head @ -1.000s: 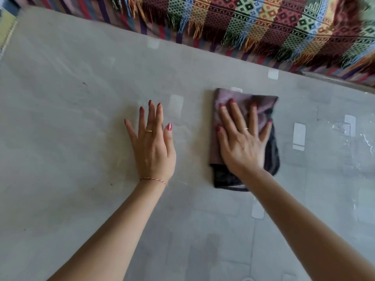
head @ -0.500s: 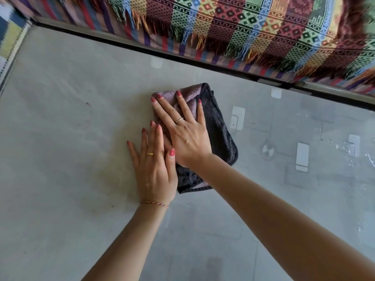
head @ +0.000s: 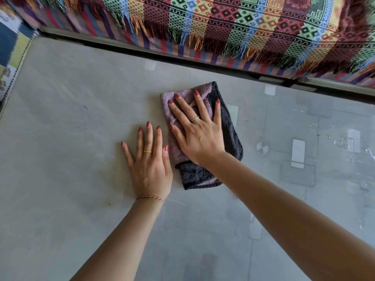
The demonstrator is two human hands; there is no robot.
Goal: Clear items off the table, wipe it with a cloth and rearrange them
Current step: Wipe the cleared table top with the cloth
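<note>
A folded purple and dark grey cloth (head: 231, 130) lies on the grey glass-topped table (head: 60, 138), a little past its middle. My right hand (head: 197, 132) presses flat on the cloth with straight, spread fingers. My left hand (head: 149, 165) rests flat on the bare tabletop just left of the cloth, its thumb beside the cloth's edge, fingers straight.
A colourful woven blanket with fringe (head: 243, 27) hangs along the table's far edge. The table's left edge (head: 12, 84) borders a patterned rug. Water smears and reflections (head: 345, 142) show on the right part of the glass.
My right hand slid the cloth from the right toward the left, up against my left hand, then slightly back to the right. My left hand stayed flat in place.
</note>
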